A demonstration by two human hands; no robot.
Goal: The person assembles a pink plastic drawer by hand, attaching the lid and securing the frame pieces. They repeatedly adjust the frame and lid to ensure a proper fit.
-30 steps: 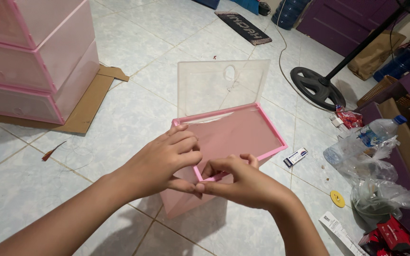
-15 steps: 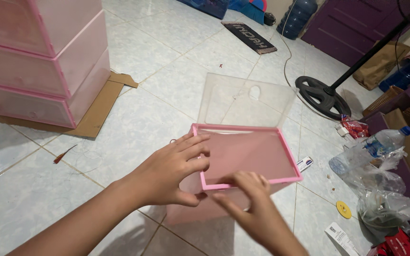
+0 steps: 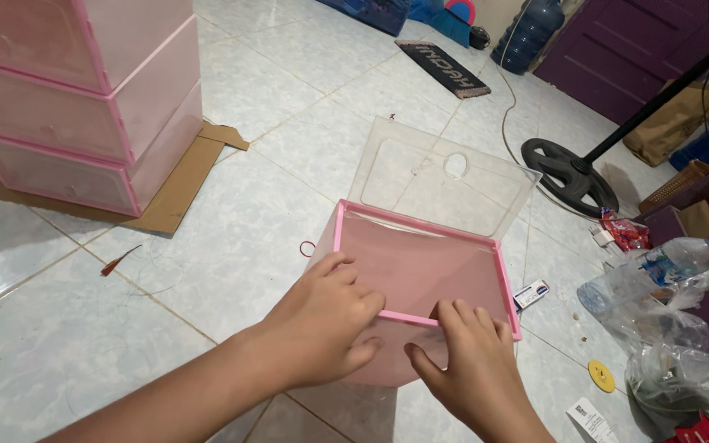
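Hands are both gripping the near pink rim of the pink plastic box (image 3: 420, 262), sitting on the tiled floor (image 3: 231, 221). The left hand (image 3: 326, 328) is now clamping the near-left corner; the right hand (image 3: 469, 361), blurred earlier, is hooking fingers over it. The clear lid (image 3: 441, 176) is leaning farther back.

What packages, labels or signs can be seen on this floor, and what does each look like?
Small box: right of the pink box, flat, white and blue.
Doormat: far floor, dark rectangle, pale lettering.
Red packet: near the fan base, crinkled.
Paper slip: bottom right, white, printed.
Water bottle: right, clear, blue label.
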